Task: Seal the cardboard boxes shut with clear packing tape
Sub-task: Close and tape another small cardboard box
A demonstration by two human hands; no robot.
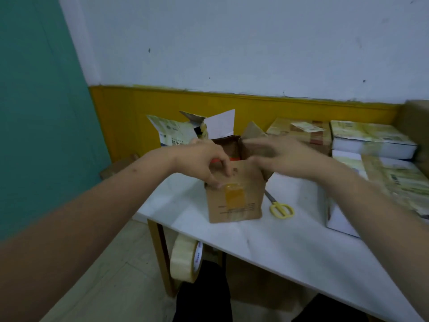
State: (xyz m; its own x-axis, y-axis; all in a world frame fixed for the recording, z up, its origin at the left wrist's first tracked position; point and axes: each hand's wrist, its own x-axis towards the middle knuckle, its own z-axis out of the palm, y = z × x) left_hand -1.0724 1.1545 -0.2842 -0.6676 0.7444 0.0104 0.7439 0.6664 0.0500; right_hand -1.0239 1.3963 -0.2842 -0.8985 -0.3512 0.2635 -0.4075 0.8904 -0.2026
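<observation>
Over the open brown cardboard box [234, 196] at the middle of the white surface [290, 247], both hands work the top flaps. Left hand [206, 163] has fingers curled down, pinching the near flap at its left edge, thumb low on the front panel just above an old patch of yellowed tape [235, 196]. Right hand [278, 156] is motion-blurred, fingers look spread flat over the right flap, pushing it inward; exact contact cannot be told. Box is still open, something red [222, 159] visible inside under the left fingers. Tape roll [186, 259] hangs off the surface's near-left edge, well apart from both hands, apparently stuck there by its loose end. Yellow-handled scissors [279, 206] lie just right of the box. Another opened printed box [183, 132] sits behind, stacked printed boxes [371, 140] at right along the wall. Risks, as judgement: flaps could spring back up once a hand lets go to fetch the tape, since the roll is far; the red item may sit high and stop the flaps meeting flush; the roll could drop to the floor if its hold gives; the light box could slide under one-sided pushing.
</observation>
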